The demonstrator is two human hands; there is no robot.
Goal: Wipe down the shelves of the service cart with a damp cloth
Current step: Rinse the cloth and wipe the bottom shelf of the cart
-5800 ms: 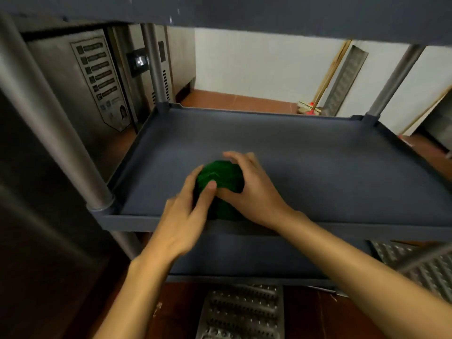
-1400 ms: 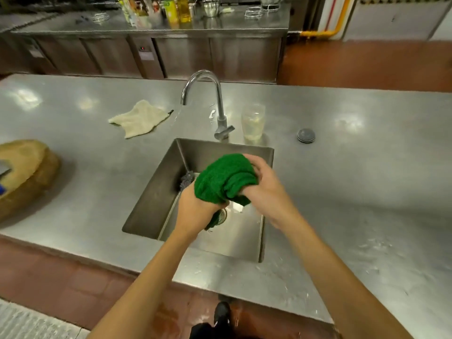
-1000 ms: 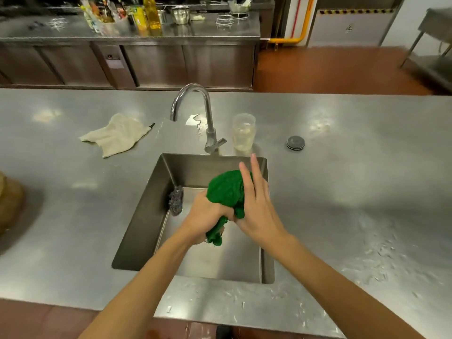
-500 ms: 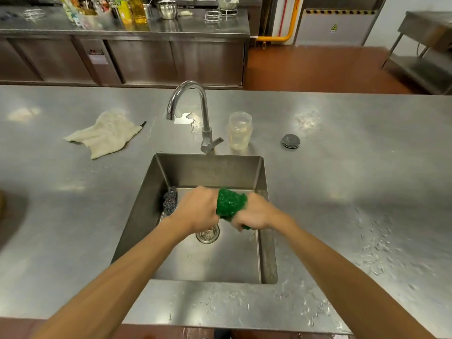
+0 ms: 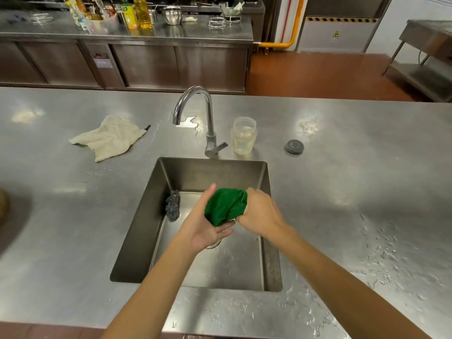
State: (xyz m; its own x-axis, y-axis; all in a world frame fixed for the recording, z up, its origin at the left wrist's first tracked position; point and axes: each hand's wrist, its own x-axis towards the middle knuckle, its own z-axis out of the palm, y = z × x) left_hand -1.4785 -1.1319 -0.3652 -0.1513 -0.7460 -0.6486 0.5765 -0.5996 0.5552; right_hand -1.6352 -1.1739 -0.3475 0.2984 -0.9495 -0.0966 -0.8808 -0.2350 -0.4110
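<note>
A bunched green cloth (image 5: 223, 207) hangs over the steel sink (image 5: 267, 263). My right hand (image 5: 260, 212) grips its right end with curled fingers. My left hand (image 5: 205, 223) lies palm up beneath the cloth, fingers straight, thumb raised, the cloth resting on the palm. The service cart is out of view.
A curved tap (image 5: 195, 113) stands behind the sink, with a clear jar (image 5: 244, 138) and a round dark plug (image 5: 294, 146) to its right. A steel wool pad (image 5: 173, 207) sits in the sink's left corner. A cream rag (image 5: 110, 137) lies on the wet steel counter (image 5: 354, 192).
I have gone from the cart shelf to the sink. Half a second ago both hands squeezed the cloth; now my left hand has opened flat under it and the cloth has loosened.
</note>
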